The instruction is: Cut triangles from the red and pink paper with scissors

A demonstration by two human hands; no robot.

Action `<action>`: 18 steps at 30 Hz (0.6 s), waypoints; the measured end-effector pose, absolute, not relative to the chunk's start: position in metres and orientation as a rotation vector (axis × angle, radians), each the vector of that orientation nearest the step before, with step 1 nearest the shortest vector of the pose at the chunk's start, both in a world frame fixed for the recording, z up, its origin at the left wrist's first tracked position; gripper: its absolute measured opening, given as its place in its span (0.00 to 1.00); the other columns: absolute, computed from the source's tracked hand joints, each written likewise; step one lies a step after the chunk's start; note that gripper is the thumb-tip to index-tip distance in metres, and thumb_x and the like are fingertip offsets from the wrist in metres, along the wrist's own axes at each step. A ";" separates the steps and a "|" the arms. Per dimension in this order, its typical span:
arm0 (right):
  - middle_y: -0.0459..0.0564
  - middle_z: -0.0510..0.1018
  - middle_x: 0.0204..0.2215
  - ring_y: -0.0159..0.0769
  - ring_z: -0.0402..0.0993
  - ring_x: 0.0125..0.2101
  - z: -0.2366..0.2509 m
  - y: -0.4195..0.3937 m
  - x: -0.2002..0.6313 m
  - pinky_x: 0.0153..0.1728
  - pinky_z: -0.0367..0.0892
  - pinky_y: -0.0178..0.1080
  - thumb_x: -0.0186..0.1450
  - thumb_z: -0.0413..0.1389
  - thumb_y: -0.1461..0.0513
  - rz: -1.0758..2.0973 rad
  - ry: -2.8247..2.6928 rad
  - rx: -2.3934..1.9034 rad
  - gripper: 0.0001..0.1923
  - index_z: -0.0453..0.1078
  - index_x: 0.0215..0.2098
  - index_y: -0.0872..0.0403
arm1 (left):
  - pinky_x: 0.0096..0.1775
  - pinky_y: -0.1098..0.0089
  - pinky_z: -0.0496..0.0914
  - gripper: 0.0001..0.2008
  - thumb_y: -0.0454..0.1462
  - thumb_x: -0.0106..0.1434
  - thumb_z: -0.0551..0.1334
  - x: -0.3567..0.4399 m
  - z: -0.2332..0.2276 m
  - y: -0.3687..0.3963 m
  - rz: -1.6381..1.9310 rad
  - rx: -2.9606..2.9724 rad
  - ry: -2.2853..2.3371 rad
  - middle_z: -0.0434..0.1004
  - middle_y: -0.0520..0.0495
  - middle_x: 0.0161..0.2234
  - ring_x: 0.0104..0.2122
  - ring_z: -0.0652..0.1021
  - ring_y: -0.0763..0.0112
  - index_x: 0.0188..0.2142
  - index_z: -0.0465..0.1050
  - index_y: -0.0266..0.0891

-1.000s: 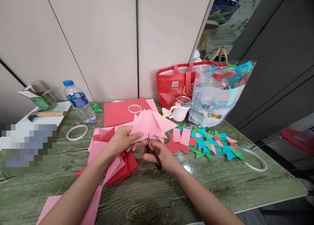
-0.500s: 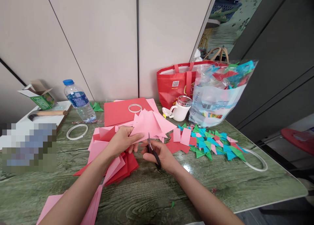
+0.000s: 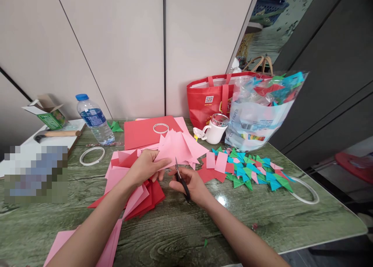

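My left hand pinches the near edge of a pink sheet of paper, thumb on top. Black-handled scissors are in my right hand, their blades pointing up at the paper's lower edge. Whether the blades are cutting into the paper I cannot tell. Beneath and beyond the sheet lie more pink pieces with pointed corners. Red and pink sheets are piled under my left wrist. Right of the scissors rest small pink rectangles on red scraps.
Folded green, blue and pink paper pieces lie heaped at the right, beside a tape roll. Behind stand a white mug, a red bag and a plastic bag. A water bottle and a hammer are at the left.
The scissors have turned slightly in my right hand, their tips shifting a little left. My left hand and the pink paper stay nearly still.
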State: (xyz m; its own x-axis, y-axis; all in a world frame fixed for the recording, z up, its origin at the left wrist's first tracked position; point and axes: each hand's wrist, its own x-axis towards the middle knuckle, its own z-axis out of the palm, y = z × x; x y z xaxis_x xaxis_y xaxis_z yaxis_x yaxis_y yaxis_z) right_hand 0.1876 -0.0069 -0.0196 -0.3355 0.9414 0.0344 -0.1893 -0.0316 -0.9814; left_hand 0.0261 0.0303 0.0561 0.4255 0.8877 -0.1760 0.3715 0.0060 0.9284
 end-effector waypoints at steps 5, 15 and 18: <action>0.41 0.64 0.20 0.27 0.57 0.21 -0.021 -0.007 0.187 0.23 0.54 0.32 0.49 0.64 0.54 1.525 -1.308 -0.923 0.18 0.68 0.32 0.56 | 0.14 0.78 0.51 0.15 0.44 0.57 0.58 0.025 0.057 0.030 0.570 1.576 1.149 0.68 0.53 0.11 0.09 0.61 0.82 0.24 0.69 0.34; 0.41 0.65 0.15 0.26 0.57 0.16 -0.021 -0.008 0.185 0.18 0.53 0.32 0.48 0.63 0.51 1.462 -1.311 -1.021 0.19 0.68 0.29 0.56 | 0.14 0.79 0.53 0.15 0.44 0.58 0.57 0.024 0.058 0.030 0.537 1.588 1.146 0.68 0.51 0.11 0.09 0.63 0.81 0.27 0.73 0.33; 0.41 0.65 0.14 0.26 0.58 0.15 -0.022 -0.008 0.184 0.18 0.54 0.32 0.47 0.63 0.52 1.485 -1.278 -1.051 0.18 0.68 0.28 0.56 | 0.14 0.79 0.53 0.16 0.44 0.58 0.57 0.024 0.059 0.029 0.533 1.594 1.147 0.68 0.51 0.11 0.09 0.63 0.81 0.28 0.74 0.33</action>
State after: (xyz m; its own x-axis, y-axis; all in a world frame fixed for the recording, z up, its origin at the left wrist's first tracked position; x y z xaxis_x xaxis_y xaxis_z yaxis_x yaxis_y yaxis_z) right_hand 0.1842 -0.0082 -0.0215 -0.2483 0.9673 -0.0513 -0.0936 -0.0766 -0.9927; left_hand 0.0245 0.0295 0.0593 0.4408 0.8735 -0.2067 0.4048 0.0121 0.9143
